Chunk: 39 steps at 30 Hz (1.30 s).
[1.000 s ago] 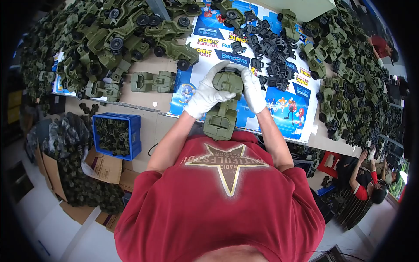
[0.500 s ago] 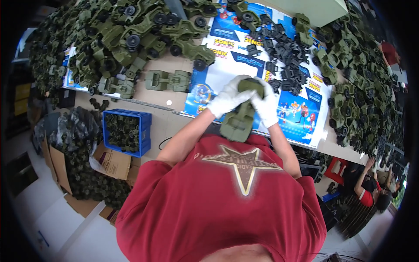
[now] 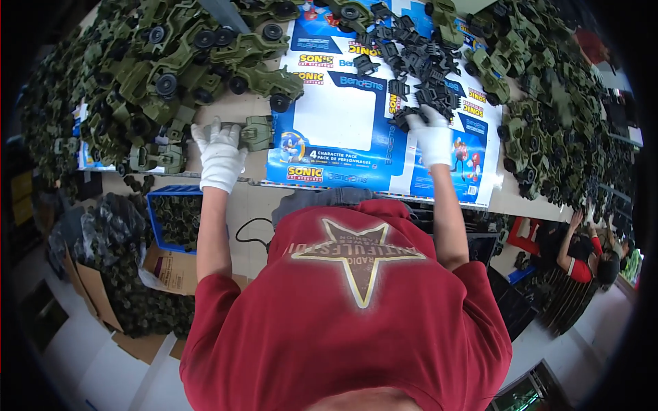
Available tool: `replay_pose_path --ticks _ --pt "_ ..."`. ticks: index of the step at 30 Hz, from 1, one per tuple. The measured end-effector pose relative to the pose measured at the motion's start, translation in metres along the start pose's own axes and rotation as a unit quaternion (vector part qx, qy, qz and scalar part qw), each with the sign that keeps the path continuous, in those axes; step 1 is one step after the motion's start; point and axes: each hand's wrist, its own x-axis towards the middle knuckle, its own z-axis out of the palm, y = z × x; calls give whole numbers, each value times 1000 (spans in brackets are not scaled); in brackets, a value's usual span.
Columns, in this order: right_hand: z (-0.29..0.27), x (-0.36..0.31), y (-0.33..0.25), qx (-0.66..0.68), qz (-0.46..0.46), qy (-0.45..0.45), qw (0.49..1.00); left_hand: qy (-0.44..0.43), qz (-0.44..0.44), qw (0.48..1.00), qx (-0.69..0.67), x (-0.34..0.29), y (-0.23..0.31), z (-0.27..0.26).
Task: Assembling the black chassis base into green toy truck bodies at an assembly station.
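Note:
My left hand, in a white glove, rests over the left part of an olive-green toy vehicle on the table. Its fingers are spread against the vehicle and hide much of it. My right hand, also white-gloved, reaches to the near edge of a heap of small black plastic parts. Its fingers are apart and touch the parts; whether one is between them is hidden. Between my hands lies a blue-and-white printed sheet. Another green toy vehicle sits left of my left hand.
Big piles of green toy vehicles cover the table's left side, with more at the right. A blue crate and an open cardboard box with green parts stand below the left edge. Another person works at far right.
Both hands held a green toy vehicle before my chest; now they are apart. The left has moved left to a vehicle on the table, the right to the black parts. The view has shifted slightly.

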Motion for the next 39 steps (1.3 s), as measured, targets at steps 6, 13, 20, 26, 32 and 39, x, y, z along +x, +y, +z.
replay_pose_path --ticks 6,13,20,26,32,39 --pt "22 -13 -33 -234 -65 -69 968 -28 -49 918 -393 5 60 7" --pt "14 -32 -25 66 -54 -37 996 -1 -196 729 -656 26 102 53" --pt "37 -25 -38 35 -288 -107 951 -106 -57 648 -752 18 108 6" --pt "54 -29 -45 -179 -321 -89 926 -120 40 656 -744 5 106 -26" --pt "21 -15 -76 444 -19 -295 846 -220 47 575 -787 2 102 -50" --pt "-8 -24 -87 584 -17 -444 680 -263 88 615 -738 1 115 -72"
